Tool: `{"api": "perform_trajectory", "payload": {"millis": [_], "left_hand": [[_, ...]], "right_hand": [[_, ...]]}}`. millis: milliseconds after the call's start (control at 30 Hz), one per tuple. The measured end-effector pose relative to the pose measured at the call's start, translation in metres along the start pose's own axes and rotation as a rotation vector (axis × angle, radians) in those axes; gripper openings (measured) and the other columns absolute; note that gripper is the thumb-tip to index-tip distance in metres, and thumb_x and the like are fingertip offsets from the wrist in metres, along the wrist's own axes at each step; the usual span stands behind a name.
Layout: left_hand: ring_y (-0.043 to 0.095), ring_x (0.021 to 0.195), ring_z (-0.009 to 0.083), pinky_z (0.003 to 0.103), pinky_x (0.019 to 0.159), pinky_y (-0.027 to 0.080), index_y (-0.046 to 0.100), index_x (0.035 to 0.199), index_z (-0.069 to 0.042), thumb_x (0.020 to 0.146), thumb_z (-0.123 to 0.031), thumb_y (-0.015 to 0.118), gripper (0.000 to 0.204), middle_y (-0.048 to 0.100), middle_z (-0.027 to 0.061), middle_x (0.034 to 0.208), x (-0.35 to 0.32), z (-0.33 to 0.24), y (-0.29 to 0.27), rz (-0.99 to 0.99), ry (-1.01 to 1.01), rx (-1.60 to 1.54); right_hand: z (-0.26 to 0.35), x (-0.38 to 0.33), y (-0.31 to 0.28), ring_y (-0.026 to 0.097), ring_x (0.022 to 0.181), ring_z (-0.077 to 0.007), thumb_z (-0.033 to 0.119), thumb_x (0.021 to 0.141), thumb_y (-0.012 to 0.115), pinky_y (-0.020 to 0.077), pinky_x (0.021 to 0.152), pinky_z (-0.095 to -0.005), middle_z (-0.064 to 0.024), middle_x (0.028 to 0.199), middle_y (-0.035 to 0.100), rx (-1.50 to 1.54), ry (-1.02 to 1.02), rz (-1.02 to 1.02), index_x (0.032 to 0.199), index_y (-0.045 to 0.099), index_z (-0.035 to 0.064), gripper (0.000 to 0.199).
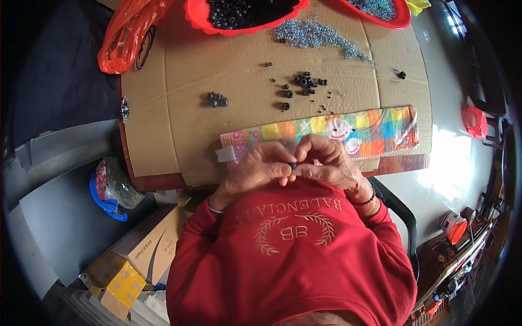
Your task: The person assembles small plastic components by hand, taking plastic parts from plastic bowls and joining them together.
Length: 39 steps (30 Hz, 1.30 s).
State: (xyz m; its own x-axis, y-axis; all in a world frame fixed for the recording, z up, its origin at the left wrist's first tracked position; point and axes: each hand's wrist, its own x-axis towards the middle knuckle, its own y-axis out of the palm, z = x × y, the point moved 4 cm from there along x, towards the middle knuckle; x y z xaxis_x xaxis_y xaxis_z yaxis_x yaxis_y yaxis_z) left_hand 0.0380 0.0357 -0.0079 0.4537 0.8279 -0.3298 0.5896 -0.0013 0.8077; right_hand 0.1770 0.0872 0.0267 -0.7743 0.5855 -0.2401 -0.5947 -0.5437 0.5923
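Note:
Close in front of my red sweater, my left hand [265,165] and my right hand [327,161] meet with fingertips pinched together. Between them is a small black round plastic part [293,166], mostly covered by the fingers. Just beyond my hands lies a folded colourful checked cloth [310,129] along the table's near edge. Past the cloth is a loose pile of small black plastic pieces [306,81], some hollow, with tiny bits scattered about. To the left sits a cluster of rounded black pieces [217,99].
Flattened cardboard [185,76] covers the table. At the far side are a red bowl of black parts [234,31], a heap of small shiny bluish pieces [312,33], a second red bowl [399,22] and a red plastic bag [122,43]. Cardboard boxes [149,242] stand lower left.

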Motion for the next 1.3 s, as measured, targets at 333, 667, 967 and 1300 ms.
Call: {"api": "perform_trajectory", "payload": {"millis": [333, 667, 967, 1300], "left_hand": [[0.056, 0.071, 0.0144, 0.024, 0.06, 0.047, 0.056, 0.101, -0.005, 0.082, -0.004, 0.059, 0.019, 0.056, 0.0098, 0.089, 0.003, 0.006, -0.006, 0.296, 0.062, -0.367], [0.05, 0.082, 0.0123, 0.022, 0.063, 0.045, 0.057, 0.105, -0.007, 0.086, -0.006, 0.055, 0.02, 0.051, 0.0081, 0.094, -0.013, -0.014, -0.031, 0.213, 0.164, -0.351], [0.05, 0.082, 0.0122, 0.022, 0.064, 0.046, 0.056, 0.106, -0.008, 0.086, -0.007, 0.054, 0.02, 0.05, 0.0084, 0.096, -0.023, -0.015, -0.039, 0.276, 0.113, -0.432], [0.051, 0.082, 0.0116, 0.022, 0.064, 0.046, 0.056, 0.106, -0.006, 0.087, -0.007, 0.055, 0.02, 0.051, 0.0072, 0.097, -0.015, -0.004, -0.068, 0.26, 0.116, -0.455]], "right_hand": [[0.026, 0.011, -0.012, 0.055, 0.071, -0.0137, -0.002, 0.078, 0.061, 0.0447, 0.066, -0.0271, -0.0058, 0.078, 0.057, -0.821, -0.455, -0.267, 0.084, 0.056, 0.0, 0.008], [0.035, 0.084, 0.001, 0.057, 0.077, -0.0245, 0.012, 0.071, 0.063, 0.0458, 0.067, -0.0358, -0.0054, 0.076, 0.054, -1.818, -0.656, -0.542, 0.081, 0.062, 0.0093, 0.01], [0.027, 0.122, 0.017, 0.058, 0.076, -0.0262, 0.016, 0.068, 0.062, 0.0469, 0.062, -0.0378, -0.0079, 0.073, 0.054, -1.988, -0.384, -0.36, 0.07, 0.057, 0.007, 0.01], [0.016, 0.108, 0.006, 0.06, 0.072, -0.0194, 0.006, 0.077, 0.062, 0.0476, 0.061, -0.0286, -0.0075, 0.085, 0.061, -1.341, -0.412, -0.333, 0.093, 0.063, 0.0042, 0.016]]}}
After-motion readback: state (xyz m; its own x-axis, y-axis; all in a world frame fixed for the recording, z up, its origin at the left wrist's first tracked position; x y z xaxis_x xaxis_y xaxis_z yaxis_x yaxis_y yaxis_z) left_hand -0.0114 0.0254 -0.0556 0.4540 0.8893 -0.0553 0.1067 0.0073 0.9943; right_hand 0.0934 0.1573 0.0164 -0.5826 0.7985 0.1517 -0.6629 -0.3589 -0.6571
